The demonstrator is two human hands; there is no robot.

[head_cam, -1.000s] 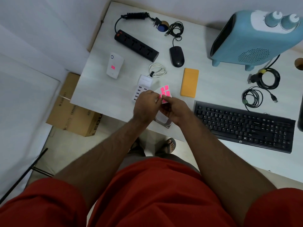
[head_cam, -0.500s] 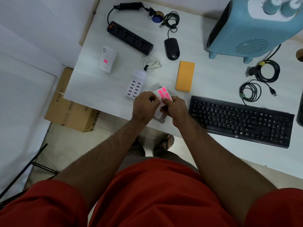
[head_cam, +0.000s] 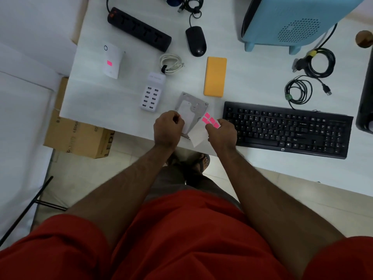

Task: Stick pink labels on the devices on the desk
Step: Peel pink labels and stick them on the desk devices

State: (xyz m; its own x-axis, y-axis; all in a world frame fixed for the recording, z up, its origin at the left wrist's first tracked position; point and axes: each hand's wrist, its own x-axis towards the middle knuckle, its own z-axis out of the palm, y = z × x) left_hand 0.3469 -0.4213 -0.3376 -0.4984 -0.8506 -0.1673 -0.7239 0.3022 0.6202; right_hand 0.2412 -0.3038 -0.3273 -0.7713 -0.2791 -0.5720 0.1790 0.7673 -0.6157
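Observation:
My right hand (head_cam: 222, 135) holds a white backing sheet (head_cam: 198, 134) carrying several pink labels (head_cam: 210, 120) at the desk's front edge. My left hand (head_cam: 168, 127) is just to its left, fingers curled in a pinch over what looks like one small pink label (head_cam: 179, 118), mostly hidden. A silver hard drive (head_cam: 191, 105) lies between and behind both hands. A white USB charger (head_cam: 151, 97), an orange power bank (head_cam: 215, 76), a black mouse (head_cam: 195, 40) and a black power strip (head_cam: 139, 29) bear no label. A white box-shaped device (head_cam: 113, 57) bears a pink label (head_cam: 109, 63).
A black keyboard (head_cam: 286, 128) lies right of my right hand. A blue heater (head_cam: 292, 21) stands at the back right, with coiled black cables (head_cam: 321, 61) beside it. A white cable (head_cam: 171, 62) lies behind the charger. A cardboard box (head_cam: 78, 136) sits on the floor.
My hands have separated: the left drew away from the sheet toward the left, the right shifted right with the sheet. The hard drive between them now shows. The view moved closer.

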